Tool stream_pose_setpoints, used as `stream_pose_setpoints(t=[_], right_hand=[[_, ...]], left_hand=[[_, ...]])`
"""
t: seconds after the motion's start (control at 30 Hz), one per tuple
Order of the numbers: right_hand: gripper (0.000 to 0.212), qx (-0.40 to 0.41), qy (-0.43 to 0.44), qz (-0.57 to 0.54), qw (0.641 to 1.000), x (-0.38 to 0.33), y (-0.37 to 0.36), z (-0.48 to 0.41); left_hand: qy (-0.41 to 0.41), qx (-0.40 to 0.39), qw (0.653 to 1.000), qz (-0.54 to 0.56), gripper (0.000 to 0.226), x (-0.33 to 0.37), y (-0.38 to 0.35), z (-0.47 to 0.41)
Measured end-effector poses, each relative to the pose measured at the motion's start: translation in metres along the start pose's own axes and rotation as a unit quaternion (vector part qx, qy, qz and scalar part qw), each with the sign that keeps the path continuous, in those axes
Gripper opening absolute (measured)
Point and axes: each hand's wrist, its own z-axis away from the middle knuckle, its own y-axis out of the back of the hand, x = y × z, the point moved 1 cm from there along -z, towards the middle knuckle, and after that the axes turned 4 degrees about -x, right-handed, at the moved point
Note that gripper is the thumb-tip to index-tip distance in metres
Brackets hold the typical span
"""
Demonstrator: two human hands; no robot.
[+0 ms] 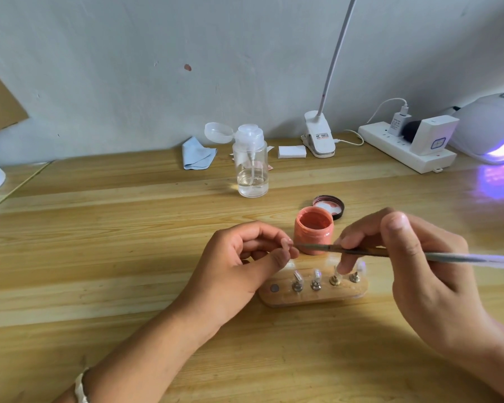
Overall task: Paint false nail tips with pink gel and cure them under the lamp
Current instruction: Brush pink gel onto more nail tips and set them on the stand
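Left hand (245,266) pinches 1 nail tip (287,242); right hand (413,257) grips 1 brush (361,251); 4 tips (298,277) on 1 holder (312,299).

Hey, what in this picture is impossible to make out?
All in the head view:
nail tip: mostly covered by fingers of the left hand; paint coverage unclear.
brush bristles: too small and blurred.
curing lamp: cut off by the right edge; glare hides its inside.

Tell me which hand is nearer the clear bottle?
Left. The left hand is in front of the bottle; the right hand, gripping the brush, lies farther right.
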Motion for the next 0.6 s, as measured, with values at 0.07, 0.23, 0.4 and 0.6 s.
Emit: stream_pose_setpoints(t=[0.07, 0.23, 0.4, 0.6], right_hand=[[0.053, 0.008, 0.001, -0.015, 1.000, -0.001, 0.001, 0.001], [0.054, 0.044, 0.011, -0.028, 0.999, -0.002, 0.004, 0.000], [0.054, 0.075, 0.004, -0.015, 0.997, 0.000, 0.006, -0.003], [0.055, 0.079, -0.004, -0.025, 0.997, 0.001, 0.007, -0.004]], left_hand=[[-0.001, 0.001, 1.000, -0.002, 0.003, 0.000, 0.000, 0.000], [-0.013, -0.001, 1.000, -0.019, 0.006, 0.000, 0.006, -0.002], [0.028, -0.036, 0.993, -0.110, 0.014, 0.004, 0.021, -0.005], [0.079, -0.135, 0.979, -0.130, 0.014, 0.007, 0.029, -0.006]])
